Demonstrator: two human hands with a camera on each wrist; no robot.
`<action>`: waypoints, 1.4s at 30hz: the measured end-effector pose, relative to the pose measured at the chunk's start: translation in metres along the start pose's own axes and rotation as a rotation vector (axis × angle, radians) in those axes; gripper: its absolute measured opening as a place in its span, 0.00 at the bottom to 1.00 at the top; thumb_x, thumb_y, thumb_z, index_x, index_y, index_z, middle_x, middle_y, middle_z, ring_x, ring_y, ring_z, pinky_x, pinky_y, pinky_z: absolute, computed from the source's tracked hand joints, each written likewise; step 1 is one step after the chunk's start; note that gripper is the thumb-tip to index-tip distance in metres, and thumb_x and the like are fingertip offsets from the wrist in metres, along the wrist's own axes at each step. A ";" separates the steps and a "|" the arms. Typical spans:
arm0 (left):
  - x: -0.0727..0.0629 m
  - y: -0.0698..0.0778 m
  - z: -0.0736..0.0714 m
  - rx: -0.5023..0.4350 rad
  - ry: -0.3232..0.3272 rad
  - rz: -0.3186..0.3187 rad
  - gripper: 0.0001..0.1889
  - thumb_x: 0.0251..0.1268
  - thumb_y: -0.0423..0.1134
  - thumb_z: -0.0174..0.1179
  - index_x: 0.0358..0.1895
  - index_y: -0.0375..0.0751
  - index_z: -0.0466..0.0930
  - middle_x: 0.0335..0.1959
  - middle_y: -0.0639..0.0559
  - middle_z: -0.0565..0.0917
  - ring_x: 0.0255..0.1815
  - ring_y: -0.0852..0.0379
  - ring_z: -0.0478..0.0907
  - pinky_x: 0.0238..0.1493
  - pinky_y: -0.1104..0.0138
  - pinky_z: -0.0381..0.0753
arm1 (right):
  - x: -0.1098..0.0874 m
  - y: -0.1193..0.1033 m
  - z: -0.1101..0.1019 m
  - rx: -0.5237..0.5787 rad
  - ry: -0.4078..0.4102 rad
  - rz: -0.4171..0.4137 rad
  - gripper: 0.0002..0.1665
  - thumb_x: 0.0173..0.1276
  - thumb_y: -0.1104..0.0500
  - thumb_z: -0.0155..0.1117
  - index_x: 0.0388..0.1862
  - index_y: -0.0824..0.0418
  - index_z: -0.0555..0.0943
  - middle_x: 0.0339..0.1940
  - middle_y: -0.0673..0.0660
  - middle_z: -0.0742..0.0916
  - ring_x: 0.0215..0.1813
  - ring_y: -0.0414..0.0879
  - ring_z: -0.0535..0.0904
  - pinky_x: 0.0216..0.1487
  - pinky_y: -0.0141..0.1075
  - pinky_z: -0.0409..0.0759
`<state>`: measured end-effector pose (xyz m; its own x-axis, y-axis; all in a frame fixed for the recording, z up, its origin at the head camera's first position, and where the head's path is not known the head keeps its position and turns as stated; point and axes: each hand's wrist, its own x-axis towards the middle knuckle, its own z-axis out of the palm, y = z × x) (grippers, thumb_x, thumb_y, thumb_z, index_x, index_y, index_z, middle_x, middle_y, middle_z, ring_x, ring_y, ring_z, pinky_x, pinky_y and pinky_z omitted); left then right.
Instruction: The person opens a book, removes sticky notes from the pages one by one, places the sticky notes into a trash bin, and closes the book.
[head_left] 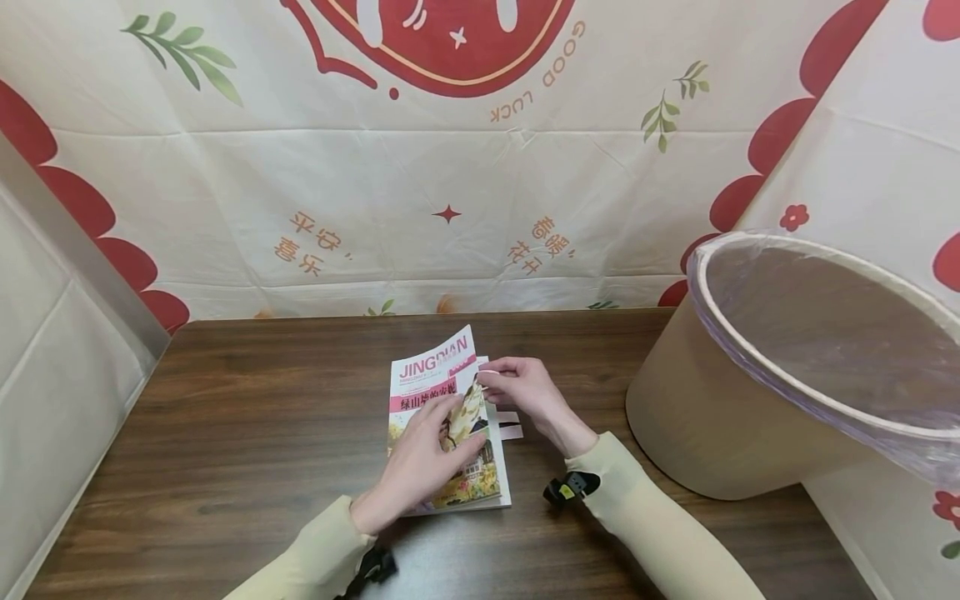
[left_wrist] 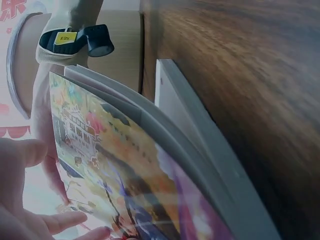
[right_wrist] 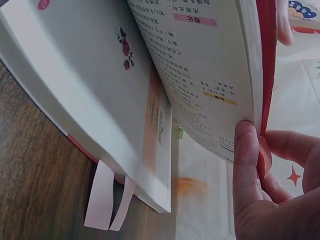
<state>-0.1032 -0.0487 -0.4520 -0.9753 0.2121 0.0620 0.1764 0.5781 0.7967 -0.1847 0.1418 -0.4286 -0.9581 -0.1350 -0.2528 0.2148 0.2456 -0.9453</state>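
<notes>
A paperback book (head_left: 431, 379) with a pink-lettered title and a painted cover lies on the table, its front part lifted and bent up. My right hand (head_left: 528, 392) pinches the upper right corner of the cover and a thick bundle of pages between thumb and fingers. Printed text shows on the raised page (right_wrist: 200, 75), and a small rose print marks the page (right_wrist: 115, 85) below. My left hand (head_left: 423, 454) lies over the front cover, fingers spread and fairly straight. Two pale pink paper strips (right_wrist: 100, 195) stick out from the book's right edge.
A large beige bin (head_left: 720, 408) lined with clear plastic stands right of the book, close to my right forearm. The dark wood table (head_left: 247, 450) meets a printed cloth (head_left: 405, 200) along its back edge. A pale panel (head_left: 60, 350) borders the left side.
</notes>
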 end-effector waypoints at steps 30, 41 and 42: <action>-0.001 0.021 -0.002 0.020 -0.008 -0.062 0.51 0.55 0.57 0.73 0.80 0.37 0.62 0.79 0.42 0.69 0.79 0.43 0.69 0.77 0.44 0.72 | -0.008 -0.023 0.019 -0.049 0.013 -0.052 0.16 0.71 0.58 0.71 0.52 0.66 0.88 0.46 0.64 0.94 0.36 0.39 0.89 0.44 0.36 0.91; -0.002 0.022 -0.004 -0.023 -0.040 -0.071 0.50 0.50 0.41 0.68 0.81 0.34 0.60 0.80 0.39 0.68 0.76 0.41 0.72 0.75 0.44 0.73 | -0.012 -0.024 0.021 -0.108 0.006 -0.065 0.16 0.72 0.57 0.71 0.54 0.65 0.88 0.46 0.65 0.93 0.35 0.41 0.90 0.50 0.44 0.91; -0.003 0.022 -0.005 -0.026 -0.039 -0.066 0.50 0.49 0.40 0.68 0.80 0.33 0.61 0.80 0.38 0.68 0.75 0.41 0.73 0.75 0.44 0.74 | -0.012 -0.024 0.022 -0.112 0.008 -0.067 0.16 0.72 0.57 0.71 0.54 0.65 0.88 0.46 0.64 0.93 0.35 0.41 0.90 0.50 0.44 0.91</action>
<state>-0.0974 -0.0402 -0.4319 -0.9786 0.2051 -0.0137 0.1083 0.5710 0.8138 -0.1741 0.1168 -0.4072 -0.9711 -0.1472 -0.1880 0.1285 0.3417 -0.9310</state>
